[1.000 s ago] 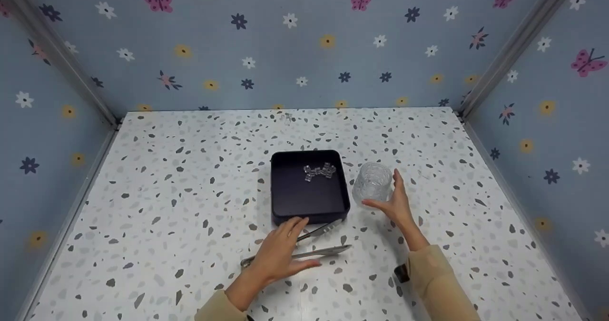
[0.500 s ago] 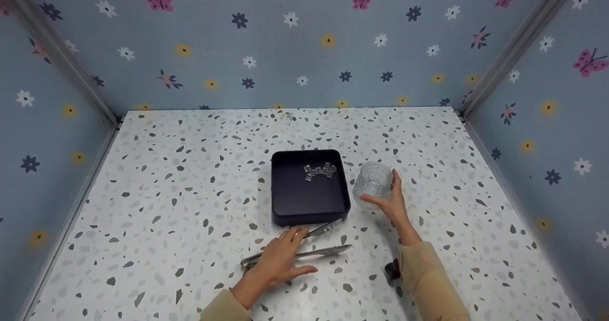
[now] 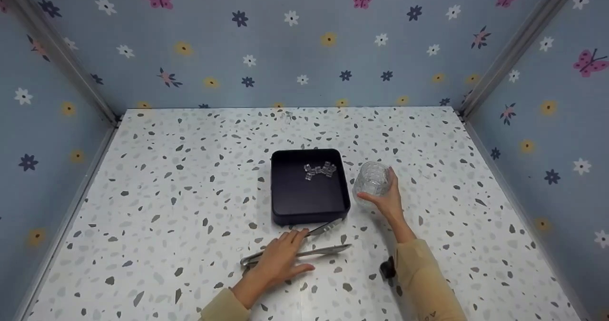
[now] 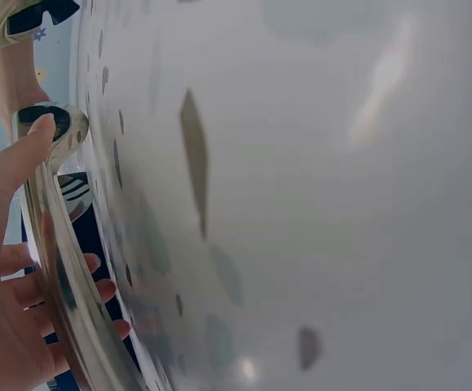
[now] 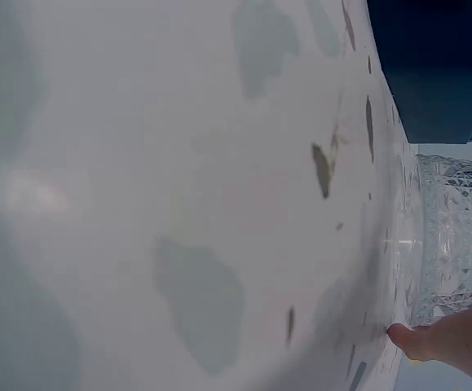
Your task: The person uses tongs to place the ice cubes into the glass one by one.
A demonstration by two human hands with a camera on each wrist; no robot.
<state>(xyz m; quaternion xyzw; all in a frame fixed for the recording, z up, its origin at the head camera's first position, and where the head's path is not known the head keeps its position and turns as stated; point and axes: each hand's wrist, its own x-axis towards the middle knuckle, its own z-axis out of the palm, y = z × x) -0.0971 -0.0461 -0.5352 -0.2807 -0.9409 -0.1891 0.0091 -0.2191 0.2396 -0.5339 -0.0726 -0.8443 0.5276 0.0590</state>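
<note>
My right hand (image 3: 389,202) holds a clear textured glass (image 3: 371,179), thumb along its near side and fingers round the right. In the right wrist view the thumb (image 5: 443,340) lies low against the glass near the table. Metal tongs (image 3: 326,250) lie spread on the table under my left hand (image 3: 276,259). Its fingers reach over to the far arm, while the thumb sticks out apart on the near side. The left wrist view has the tongs (image 4: 72,277) passing between thumb and fingers. Several clear cubes (image 3: 318,170) sit at the back right of a dark square box (image 3: 311,219).
The box stands between the hands, just left of the glass and behind the tongs. The speckled white table (image 3: 181,192) is bounded by blue flowered panels (image 3: 285,40) at the back and both sides. A small black device (image 3: 388,267) is beside the right sleeve.
My right hand has shifted slightly left and closed in round the glass. My left hand has drawn back a little from the box over the tongs. Box and cubes stay put.
</note>
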